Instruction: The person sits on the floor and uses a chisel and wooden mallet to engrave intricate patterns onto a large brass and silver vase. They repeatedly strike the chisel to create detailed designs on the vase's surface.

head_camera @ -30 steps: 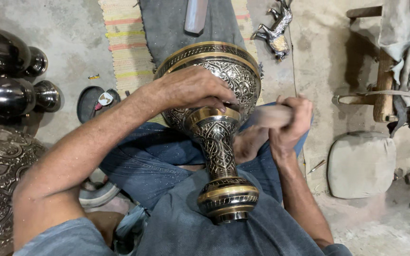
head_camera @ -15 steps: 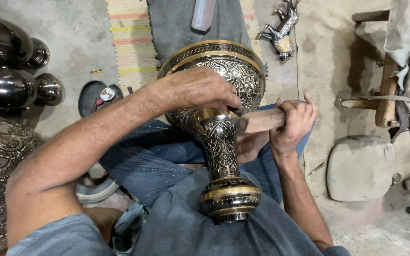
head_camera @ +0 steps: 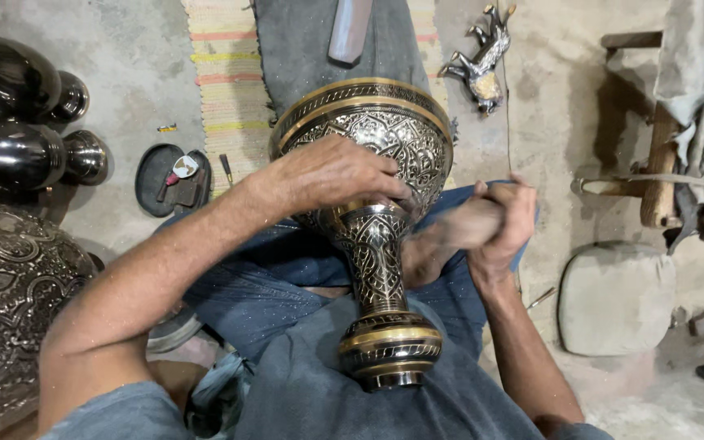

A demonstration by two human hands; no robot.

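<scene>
Vase: engraved brass vase [head_camera: 368, 163] lies across the person's lap, neck toward the body.
Left hand [head_camera: 332, 175]: closed over the vase's shoulder, pinning it.
Right hand [head_camera: 503, 224]: fist around a blurred wooden mallet [head_camera: 450, 228], right of the neck.
Progress: pattern covers bowl and neck; how much remains is unclear.

An engraved brass vase [head_camera: 372, 179] with dark floral patterning and gold bands lies tilted across the lap, narrow end nearest.

engraved vase [head_camera: 368, 204]: 1 | black vases [head_camera: 18, 114]: 2 | animal figurine [head_camera: 482, 61]: 1 | hands [head_camera: 336, 175]: 2
</scene>
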